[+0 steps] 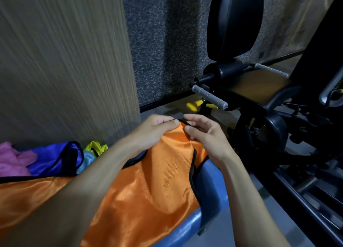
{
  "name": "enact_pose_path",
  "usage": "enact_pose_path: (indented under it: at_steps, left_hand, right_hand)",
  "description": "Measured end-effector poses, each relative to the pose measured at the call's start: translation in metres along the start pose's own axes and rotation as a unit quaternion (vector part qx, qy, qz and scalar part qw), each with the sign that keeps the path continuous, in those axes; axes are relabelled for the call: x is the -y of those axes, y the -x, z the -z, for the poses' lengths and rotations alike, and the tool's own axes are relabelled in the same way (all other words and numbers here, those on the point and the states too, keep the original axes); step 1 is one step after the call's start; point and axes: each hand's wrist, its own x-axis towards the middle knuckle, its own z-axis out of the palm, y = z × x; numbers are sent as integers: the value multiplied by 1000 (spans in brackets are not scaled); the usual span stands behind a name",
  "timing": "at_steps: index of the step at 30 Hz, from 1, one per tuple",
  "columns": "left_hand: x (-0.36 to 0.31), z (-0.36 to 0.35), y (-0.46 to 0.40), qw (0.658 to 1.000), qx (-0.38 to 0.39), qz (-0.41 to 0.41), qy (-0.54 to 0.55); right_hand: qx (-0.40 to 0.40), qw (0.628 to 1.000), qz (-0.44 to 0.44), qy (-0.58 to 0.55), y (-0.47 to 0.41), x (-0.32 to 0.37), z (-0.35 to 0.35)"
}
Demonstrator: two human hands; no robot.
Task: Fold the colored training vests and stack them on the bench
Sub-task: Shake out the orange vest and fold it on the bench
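Orange satin vest [148,181] draped over blue bench [209,183]; left hand [154,129], right hand [204,133] pinching black-piped strap.

Blue padded desk [209,187], rim bare at the right end. Spread directly over it: orange vest [148,187] with black trim. Heaped further left: blue vest [50,159], pink vest [11,159], yellow-green vest [96,147].

Two bare forearms enter the frame from 6 and 7 o'clock. No sleeves cover either forearm up to the frame edge. The left hand [154,129] and right hand [206,133] are ungloved. The fingernails are short and unpainted. Wrists and fingers carry no watch, band or ring.
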Motion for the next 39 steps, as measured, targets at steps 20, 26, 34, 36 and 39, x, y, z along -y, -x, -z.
enact_pose_path:
  at_steps: [20,26,34,36,39]
  left_hand:
    - [21,4,-10,995,-64,51,61]
    - [30,-5,-18,996,-47,57,58]
    - [32,-12,-25,968,-47,130,209]
    - [33,-12,-27,959,-45,134,245]
    - [35,-14,-29,951,-33,136,277]
  right_hand:
    - [42,959,-193,-202,-5,-6,0]
    - [-6,958,-205,-199,-10,-10,-4]
    - [-124,975,-116,141,5,-10,1]
    - [-84,971,-80,210,18,-7,11]
    - [86,957,-113,252,40,1,18]
